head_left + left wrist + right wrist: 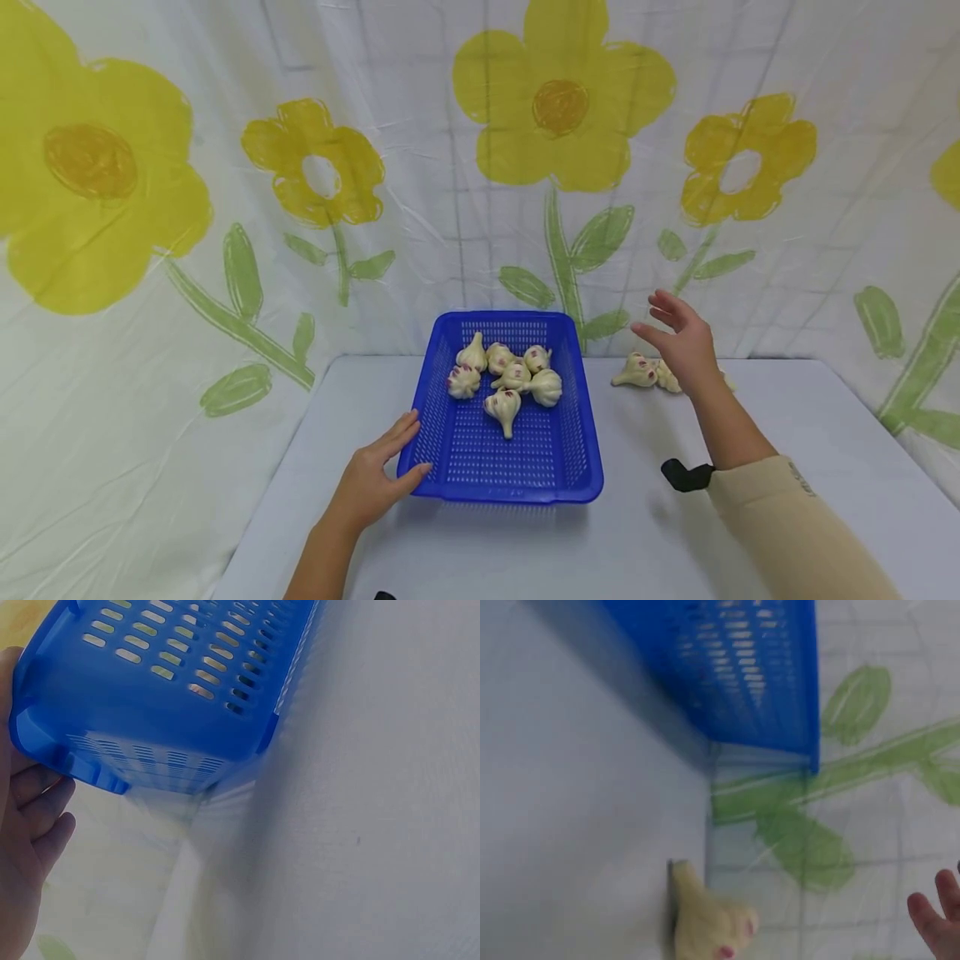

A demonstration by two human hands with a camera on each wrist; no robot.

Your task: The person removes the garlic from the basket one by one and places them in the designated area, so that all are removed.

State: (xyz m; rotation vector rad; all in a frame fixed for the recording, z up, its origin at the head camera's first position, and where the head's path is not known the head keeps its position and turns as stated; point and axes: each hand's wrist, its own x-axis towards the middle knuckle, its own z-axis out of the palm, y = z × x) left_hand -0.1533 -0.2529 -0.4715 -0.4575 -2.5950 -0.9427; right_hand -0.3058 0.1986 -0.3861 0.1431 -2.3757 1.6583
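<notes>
A blue perforated plastic basket (495,467) stands on the table with several garlic bulbs (513,375) in it, pale with purplish marks. My left hand (371,475) rests against the basket's left rim, fingers and thumb spread along it. In the left wrist view its fingers (45,802) lie loosely by the rim. To the right of the basket, my right hand (686,346) is raised with its fingers apart, holding nothing. Below and behind that hand lie more garlic bulbs (637,371), partly hidden by it. One garlic bulb (705,922) appears in the right wrist view.
The white table (637,533) ends at a hanging curtain (420,250) printed with yellow flowers. The curtain closes off the back and both sides. A black wrist mount (686,475) sits at the right sleeve.
</notes>
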